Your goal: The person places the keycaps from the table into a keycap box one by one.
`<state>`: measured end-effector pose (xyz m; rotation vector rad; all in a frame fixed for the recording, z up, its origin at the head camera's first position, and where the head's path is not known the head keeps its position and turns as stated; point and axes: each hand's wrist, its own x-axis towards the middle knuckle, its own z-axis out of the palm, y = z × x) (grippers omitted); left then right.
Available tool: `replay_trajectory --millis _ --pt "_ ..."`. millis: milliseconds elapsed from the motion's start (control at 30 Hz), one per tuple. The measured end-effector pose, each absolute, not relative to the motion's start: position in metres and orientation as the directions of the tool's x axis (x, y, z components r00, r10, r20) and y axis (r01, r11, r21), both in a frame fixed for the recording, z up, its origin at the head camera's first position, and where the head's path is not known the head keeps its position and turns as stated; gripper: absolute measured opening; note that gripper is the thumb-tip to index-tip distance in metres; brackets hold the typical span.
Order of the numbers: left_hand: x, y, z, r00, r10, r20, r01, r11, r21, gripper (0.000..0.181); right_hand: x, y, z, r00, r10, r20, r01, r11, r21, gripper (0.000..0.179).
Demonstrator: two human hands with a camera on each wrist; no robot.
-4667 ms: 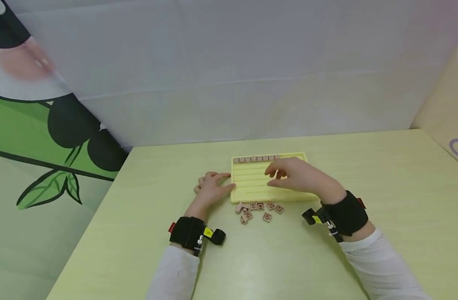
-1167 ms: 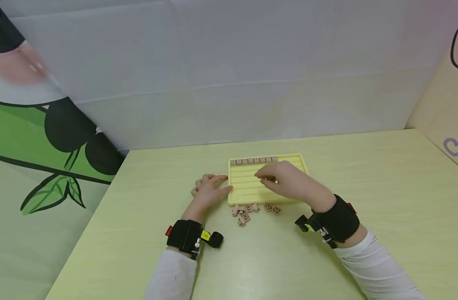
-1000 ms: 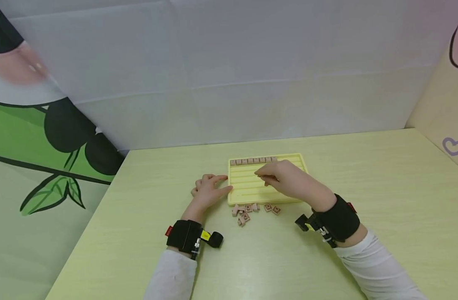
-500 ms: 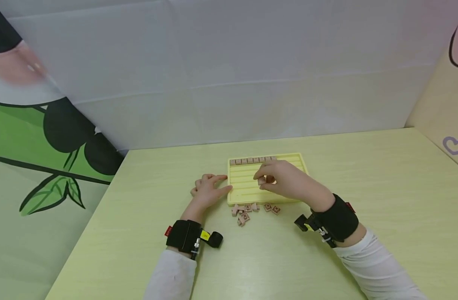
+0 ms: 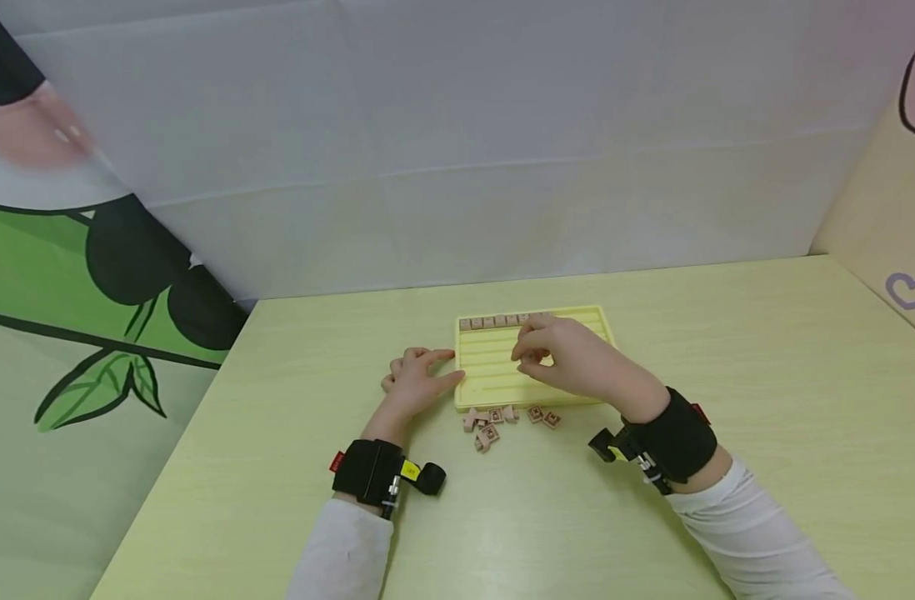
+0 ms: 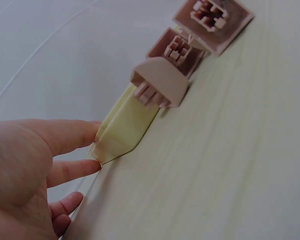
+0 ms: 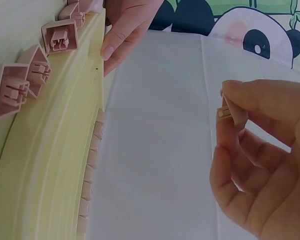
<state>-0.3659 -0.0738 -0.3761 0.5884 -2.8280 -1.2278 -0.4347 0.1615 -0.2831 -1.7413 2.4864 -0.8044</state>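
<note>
Right hand (image 5: 570,358): fingertips closed in a pinch on the held piece (image 7: 240,116), other fingers bent; it covers the tray from the centre toward 4 o'clock.
Held piece: over the tray's middle, mostly masked by fingers in the head view; from the right wrist a slanted shell and stem show, any marking unreadable.
Row of pieces (image 5: 495,322): along the tray's top groove, 10 to 12 o'clock; its 12 o'clock end is partly behind fingers.
Left hand (image 5: 417,385): spread, gripping nothing, fingertips touching the tray's 9 o'clock edge.
Loose pieces (image 5: 496,417): between 5 and 8 o'clock below the tray, some overlapping, hard to count; hollow pinkish shells, raised stems inside.
Tray (image 5: 487,360): pale yellow, smooth, rectangular, ridged lengthwise, low rim.
Sleeves (image 5: 345,546): white cloth, cut off at the head view's 5 and 7 o'clock.
Table (image 5: 517,533): pale, faintly grained.
</note>
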Motion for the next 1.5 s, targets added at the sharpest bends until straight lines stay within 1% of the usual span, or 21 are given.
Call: replay_trajectory --millis 167,400,533,633,767,833,933,1067,1133,1267,1400,1500 --pt "-0.370 -0.073 -0.376 -0.927 -0.346 -0.143 -0.341 0.619 0.707 0.053 -0.440 0.162 -0.281 -0.386 -0.880 0.275 -0.880 0.261 -0.398 0.011" --pt "-0.375 -0.073 -0.375 -0.923 -0.355 -0.144 -0.347 0.611 0.711 0.053 -0.449 0.163 -0.280 -0.401 -0.878 0.261 -0.860 0.263 -0.437 0.014" --pt "-0.377 -0.073 -0.376 -0.922 -0.360 -0.144 -0.349 0.609 0.712 0.053 -0.454 0.163 -0.278 -0.403 -0.879 0.256 -0.857 0.265 -0.441 0.016" --pt "-0.378 -0.073 -0.376 -0.919 -0.368 -0.140 -0.352 0.610 0.710 0.053 -0.458 0.164 -0.277 -0.425 -0.872 0.242 -0.847 0.289 -0.446 0.020" --pt "-0.378 -0.070 -0.377 -0.917 -0.371 -0.144 -0.357 0.608 0.709 0.052 -0.466 0.169 -0.279 -0.461 -0.858 0.225 -0.828 0.325 -0.456 0.015" --pt "-0.378 -0.068 -0.377 -0.919 -0.366 -0.148 -0.356 0.607 0.710 0.052 -0.470 0.173 -0.281 -0.466 -0.855 0.228 -0.825 0.326 -0.462 0.011" --pt "-0.379 -0.066 -0.378 -0.922 -0.357 -0.149 -0.352 0.613 0.707 0.053 -0.477 0.178 -0.284 -0.473 -0.853 0.222 -0.821 0.336 -0.462 0.010" --pt "-0.382 -0.066 -0.378 -0.922 -0.360 -0.145 -0.353 0.622 0.699 0.053 -0.492 0.181 -0.283 -0.481 -0.855 0.193 -0.824 0.366 -0.433 0.011" --pt "-0.384 -0.065 -0.378 -0.919 -0.367 -0.143 -0.356 0.622 0.697 0.053 -0.504 0.181 -0.283 -0.474 -0.864 0.169 -0.833 0.378 -0.405 0.012" --pt "-0.387 -0.064 -0.378 -0.913 -0.381 -0.147 -0.369 0.614 0.697 0.053 -0.530 0.181 -0.285 -0.475 -0.876 0.084 -0.839 0.422 -0.343 0.014" --pt "-0.387 -0.063 -0.379 -0.907 -0.391 -0.156 -0.382 0.608 0.696 0.053 -0.551 0.180 -0.290 -0.490 -0.871 0.014 -0.835 0.465 -0.295 0.011" --pt "-0.386 -0.063 -0.380 -0.904 -0.398 -0.155 -0.387 0.610 0.691 0.052 -0.563 0.179 -0.294 -0.500 -0.866 -0.011 -0.830 0.482 -0.282 0.008"
